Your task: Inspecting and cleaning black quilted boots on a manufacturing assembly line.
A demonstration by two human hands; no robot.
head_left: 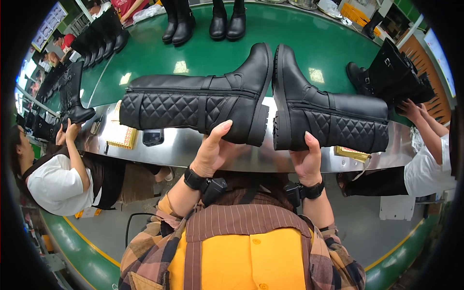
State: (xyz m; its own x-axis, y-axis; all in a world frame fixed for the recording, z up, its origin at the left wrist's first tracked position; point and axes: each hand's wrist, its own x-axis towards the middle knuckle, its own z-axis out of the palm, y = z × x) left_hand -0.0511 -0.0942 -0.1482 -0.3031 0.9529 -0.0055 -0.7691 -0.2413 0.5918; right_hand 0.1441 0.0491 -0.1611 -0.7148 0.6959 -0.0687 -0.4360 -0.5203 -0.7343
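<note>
Two tall black boots with quilted shafts and side zippers are held up sideways in front of me, soles facing each other. My left hand is closed around the heel end of the left boot, its thumb on the near side. The right boot is gripped at its ankle by my right hand, thumb upward. The two soles stand close together, with a narrow gap between them near the heels. My other fingers are mostly hidden under the boots. Both zippers look closed.
A green-topped table with a metal edge curves before me. Upright boots stand at its far side, more at right. A yellow pad and a dark phone-like device lie at the left edge. Co-workers handle boots on both sides.
</note>
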